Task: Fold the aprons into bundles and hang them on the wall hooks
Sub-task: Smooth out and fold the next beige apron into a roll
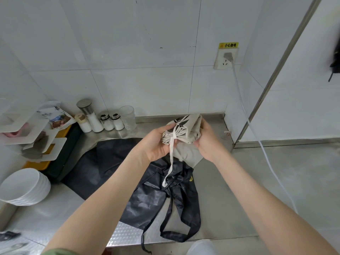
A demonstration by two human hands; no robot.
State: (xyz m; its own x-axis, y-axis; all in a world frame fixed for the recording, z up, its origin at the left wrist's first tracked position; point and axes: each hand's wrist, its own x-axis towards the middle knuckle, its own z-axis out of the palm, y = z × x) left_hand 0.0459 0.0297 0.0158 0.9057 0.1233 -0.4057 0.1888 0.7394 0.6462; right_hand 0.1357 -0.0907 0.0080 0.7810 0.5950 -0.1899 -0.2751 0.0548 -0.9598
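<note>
Apron bundle between left hand and right hand, both seemingly gripping.

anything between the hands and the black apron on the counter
Nothing lies on top of the black apron. But the left hand and right hand both grip the beige bundle above it, and the bundle's loose strap hangs over the black fabric.

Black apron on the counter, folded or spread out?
Spread out: the black apron lies open across the steel counter, straps trailing to its edge.
</note>
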